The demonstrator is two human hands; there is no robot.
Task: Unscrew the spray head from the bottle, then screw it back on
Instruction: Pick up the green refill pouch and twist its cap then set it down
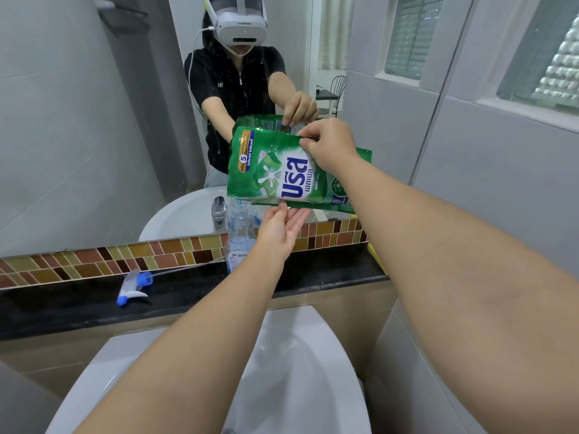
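Note:
A clear plastic bottle (239,242) stands uncapped on the black ledge against the mirror. Its white and blue spray head (135,286) lies on its side on the ledge to the left, its thin tube stretched toward the bottle. Above the bottle I hold a green refill pouch (282,170) tilted, with blue liquid running from its lower left corner into the bottle's neck. My right hand (329,145) pinches the pouch's top edge. My left hand (280,228) supports the pouch's bottom edge, thumb on it, fingers spread underneath.
A white washbasin (291,371) lies below my arms, in front of the black ledge (188,296). A mosaic tile strip (94,261) and a large mirror (78,120) back the ledge. The mirror reflects a person wearing a headset. A tiled wall rises at right.

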